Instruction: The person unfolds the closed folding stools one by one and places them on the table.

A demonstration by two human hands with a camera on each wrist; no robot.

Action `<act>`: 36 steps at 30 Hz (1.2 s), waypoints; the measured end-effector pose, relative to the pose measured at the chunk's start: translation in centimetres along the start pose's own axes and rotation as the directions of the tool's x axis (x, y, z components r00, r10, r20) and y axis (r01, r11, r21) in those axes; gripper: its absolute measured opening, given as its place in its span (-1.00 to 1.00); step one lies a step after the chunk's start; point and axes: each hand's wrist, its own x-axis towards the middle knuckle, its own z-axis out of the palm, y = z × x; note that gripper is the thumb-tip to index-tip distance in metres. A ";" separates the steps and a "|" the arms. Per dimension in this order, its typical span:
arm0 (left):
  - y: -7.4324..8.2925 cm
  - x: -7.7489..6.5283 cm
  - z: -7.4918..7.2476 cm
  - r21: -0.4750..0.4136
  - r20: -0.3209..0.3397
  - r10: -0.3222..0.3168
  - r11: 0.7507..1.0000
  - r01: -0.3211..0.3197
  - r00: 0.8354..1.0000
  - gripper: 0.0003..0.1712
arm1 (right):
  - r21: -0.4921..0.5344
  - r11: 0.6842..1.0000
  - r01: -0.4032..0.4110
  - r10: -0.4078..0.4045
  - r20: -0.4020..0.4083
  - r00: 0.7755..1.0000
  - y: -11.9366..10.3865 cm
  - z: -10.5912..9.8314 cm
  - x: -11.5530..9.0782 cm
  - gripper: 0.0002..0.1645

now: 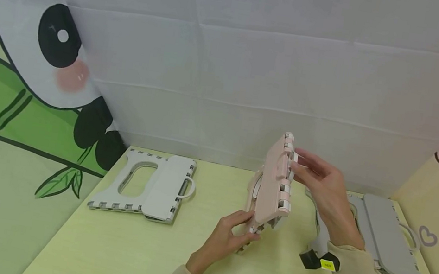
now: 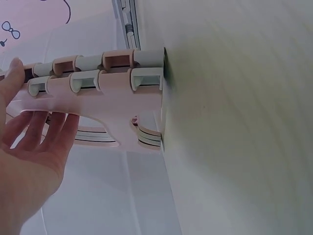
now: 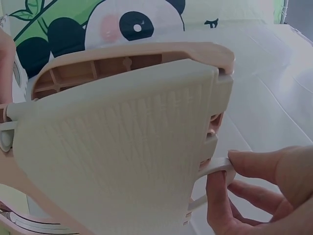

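A pink and white folding step stool (image 1: 272, 184) stands partly folded on its edge, its panels at an angle to each other. My left hand (image 1: 226, 237) grips its lower hinged edge; in the left wrist view the thumb lies on the hinge side and the fingers (image 2: 58, 134) curl under the pink leg panel (image 2: 115, 98). With thumb and fingers my right hand (image 1: 327, 192) pinches the white carry handle (image 3: 217, 166) at the far side of the top. The right wrist view shows the ribbed white panel (image 3: 117, 147) close up, beneath a pink one.
Flat on the yellow-green table (image 1: 102, 251) lies a white folding stool (image 1: 164, 185) at the left. A grey folding stool (image 1: 388, 235) lies at the right, partly behind my right forearm. A cloth backdrop (image 1: 254, 67) with a panda print hangs behind the table.
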 end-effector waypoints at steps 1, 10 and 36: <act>-0.3 -0.1 0.1 -0.002 0.000 -0.008 1.000 0.008 1.000 -0.40 | -0.003 1.000 -0.005 0.005 0.002 1.000 0.0 0.0 0.0 -0.31; -2.7 -0.6 0.8 -0.053 0.029 -0.115 0.992 0.116 0.993 -0.39 | -0.029 1.000 0.006 -0.006 0.009 1.000 -0.2 0.6 0.2 -0.31; 0.1 0.2 0.5 -0.086 0.015 -0.150 0.985 0.151 0.989 -0.46 | -0.037 0.995 0.088 -0.087 0.024 0.996 -0.7 2.3 0.8 -0.36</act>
